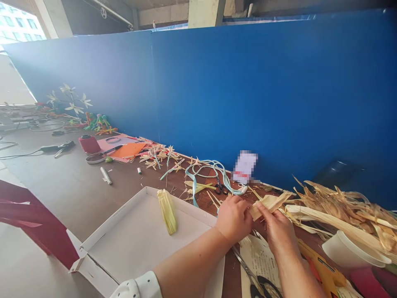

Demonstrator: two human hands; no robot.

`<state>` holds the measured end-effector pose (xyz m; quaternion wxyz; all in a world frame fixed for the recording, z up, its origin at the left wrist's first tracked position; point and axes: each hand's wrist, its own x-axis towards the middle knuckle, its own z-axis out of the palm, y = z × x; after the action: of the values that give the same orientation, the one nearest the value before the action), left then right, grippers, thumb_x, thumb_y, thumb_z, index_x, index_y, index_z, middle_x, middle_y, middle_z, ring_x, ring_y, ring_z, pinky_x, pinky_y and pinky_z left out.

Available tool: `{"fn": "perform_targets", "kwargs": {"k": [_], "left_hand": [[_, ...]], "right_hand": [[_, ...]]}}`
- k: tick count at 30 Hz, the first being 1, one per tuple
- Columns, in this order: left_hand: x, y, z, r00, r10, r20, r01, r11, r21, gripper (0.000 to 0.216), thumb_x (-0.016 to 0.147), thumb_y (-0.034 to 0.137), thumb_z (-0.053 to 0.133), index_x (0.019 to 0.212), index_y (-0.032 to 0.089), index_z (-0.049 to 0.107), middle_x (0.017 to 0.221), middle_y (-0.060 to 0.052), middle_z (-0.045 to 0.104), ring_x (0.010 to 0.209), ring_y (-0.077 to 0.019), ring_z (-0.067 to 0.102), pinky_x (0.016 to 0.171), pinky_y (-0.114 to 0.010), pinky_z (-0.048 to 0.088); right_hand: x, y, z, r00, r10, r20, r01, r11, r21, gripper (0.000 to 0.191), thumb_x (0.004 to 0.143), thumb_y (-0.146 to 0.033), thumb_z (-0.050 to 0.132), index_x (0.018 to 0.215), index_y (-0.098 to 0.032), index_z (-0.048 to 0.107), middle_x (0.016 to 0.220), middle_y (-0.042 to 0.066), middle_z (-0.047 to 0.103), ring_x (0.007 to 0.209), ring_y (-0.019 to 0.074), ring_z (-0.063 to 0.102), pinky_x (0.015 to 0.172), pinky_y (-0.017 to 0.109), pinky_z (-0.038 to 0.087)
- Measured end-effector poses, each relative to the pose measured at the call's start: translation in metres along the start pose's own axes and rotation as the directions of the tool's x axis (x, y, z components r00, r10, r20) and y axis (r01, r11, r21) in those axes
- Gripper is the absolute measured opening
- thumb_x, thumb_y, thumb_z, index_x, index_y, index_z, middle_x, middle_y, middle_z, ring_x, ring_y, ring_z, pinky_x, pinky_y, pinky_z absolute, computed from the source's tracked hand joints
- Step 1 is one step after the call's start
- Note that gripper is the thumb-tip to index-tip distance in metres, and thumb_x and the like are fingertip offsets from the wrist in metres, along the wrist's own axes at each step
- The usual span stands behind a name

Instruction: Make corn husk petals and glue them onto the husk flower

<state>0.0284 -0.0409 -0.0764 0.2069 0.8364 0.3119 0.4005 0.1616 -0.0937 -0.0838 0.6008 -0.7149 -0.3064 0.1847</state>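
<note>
A strip of dry, pale corn husk is stretched between my hands above the table's right part. My left hand is closed at the strip's left end, its fingertips turned away from view. With thumb and fingers, my right hand pinches the same strip near its middle. Below my hands lie a pair of scissors with black handles and a printed paper sheet. A heap of dried husks rests just to the right. One greenish-yellow husk lies in the white box lid on the left.
A yellow glue gun and a white bowl stand near my right forearm. Pale blue cord and black-handled scissors lie behind my hands. A red thread spool stands farther left. The blue partition borders the table's back.
</note>
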Motion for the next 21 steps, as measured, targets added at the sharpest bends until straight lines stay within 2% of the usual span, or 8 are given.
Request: {"fn": "perform_targets", "kwargs": {"k": [2, 5, 7, 10, 13, 16, 21], "left_hand": [[0.002, -0.004, 0.002, 0.984, -0.176, -0.034, 0.169, 0.973, -0.160, 0.022, 0.079, 0.018, 0.047, 0.090, 0.019, 0.066, 0.090, -0.004, 0.066, 0.087, -0.0174, 0.059, 0.081, -0.030, 0.046], [0.006, -0.008, 0.001, 0.936, -0.341, 0.085, 0.348, 0.868, -0.355, 0.023, 0.082, 0.027, 0.046, 0.090, 0.019, 0.066, 0.083, -0.002, 0.067, 0.076, -0.0138, 0.060, 0.070, -0.025, 0.046], [0.008, -0.010, 0.001, 0.913, -0.358, 0.195, 0.408, 0.809, -0.424, 0.025, 0.081, 0.035, 0.050, 0.087, 0.017, 0.067, 0.075, -0.001, 0.066, 0.068, -0.0123, 0.058, 0.062, -0.022, 0.043], [0.010, -0.014, 0.003, 0.888, -0.362, 0.284, 0.458, 0.748, -0.481, 0.027, 0.075, 0.040, 0.059, 0.081, 0.015, 0.067, 0.067, 0.000, 0.062, 0.061, -0.0105, 0.053, 0.056, -0.021, 0.040], [0.012, -0.020, 0.008, 0.860, -0.374, 0.346, 0.509, 0.669, -0.542, 0.027, 0.072, 0.040, 0.063, 0.078, 0.014, 0.066, 0.060, 0.001, 0.057, 0.055, -0.0087, 0.048, 0.055, -0.021, 0.039], [0.013, -0.025, 0.012, 0.840, -0.374, 0.392, 0.542, 0.597, -0.592, 0.025, 0.069, 0.036, 0.067, 0.076, 0.013, 0.066, 0.059, 0.002, 0.055, 0.053, -0.0077, 0.046, 0.056, -0.021, 0.041], [0.013, -0.025, 0.010, 0.827, -0.375, 0.419, 0.562, 0.562, -0.607, 0.023, 0.067, 0.034, 0.068, 0.075, 0.012, 0.066, 0.057, 0.002, 0.054, 0.053, -0.0073, 0.045, 0.055, -0.020, 0.039]], "right_hand": [[0.002, 0.001, -0.003, 0.999, 0.013, -0.032, -0.015, 0.996, -0.088, 0.038, 0.062, -0.053, 0.072, 0.079, -0.019, 0.072, 0.072, 0.006, 0.071, 0.075, 0.0257, 0.064, 0.068, 0.033, 0.047], [0.003, 0.000, -0.003, 1.000, -0.013, -0.016, 0.012, 0.994, -0.106, 0.038, 0.065, -0.053, 0.069, 0.083, -0.020, 0.072, 0.077, 0.005, 0.072, 0.081, 0.0259, 0.064, 0.074, 0.033, 0.045], [0.002, -0.001, -0.002, 1.000, -0.021, 0.009, 0.022, 0.993, -0.114, 0.037, 0.066, -0.052, 0.069, 0.085, -0.020, 0.072, 0.079, 0.005, 0.072, 0.082, 0.0262, 0.064, 0.075, 0.034, 0.045], [0.002, -0.001, -0.002, 1.000, -0.006, 0.025, 0.010, 0.987, -0.159, 0.036, 0.066, -0.051, 0.069, 0.086, -0.021, 0.072, 0.080, 0.005, 0.072, 0.081, 0.0270, 0.064, 0.075, 0.035, 0.045], [0.002, 0.000, -0.002, 0.999, 0.008, 0.032, -0.003, 0.988, -0.154, 0.034, 0.066, -0.048, 0.069, 0.087, -0.021, 0.072, 0.079, 0.004, 0.072, 0.081, 0.0268, 0.064, 0.075, 0.035, 0.045], [0.000, 0.000, 0.000, 0.999, 0.002, 0.033, -0.001, 0.998, -0.057, 0.036, 0.064, -0.048, 0.071, 0.088, -0.020, 0.072, 0.077, 0.004, 0.072, 0.078, 0.0262, 0.064, 0.072, 0.034, 0.046], [-0.003, -0.005, 0.003, 1.000, -0.017, 0.024, 0.015, 0.998, 0.061, 0.042, 0.060, -0.047, 0.074, 0.090, -0.018, 0.072, 0.077, 0.004, 0.072, 0.077, 0.0255, 0.065, 0.071, 0.033, 0.049]]}}
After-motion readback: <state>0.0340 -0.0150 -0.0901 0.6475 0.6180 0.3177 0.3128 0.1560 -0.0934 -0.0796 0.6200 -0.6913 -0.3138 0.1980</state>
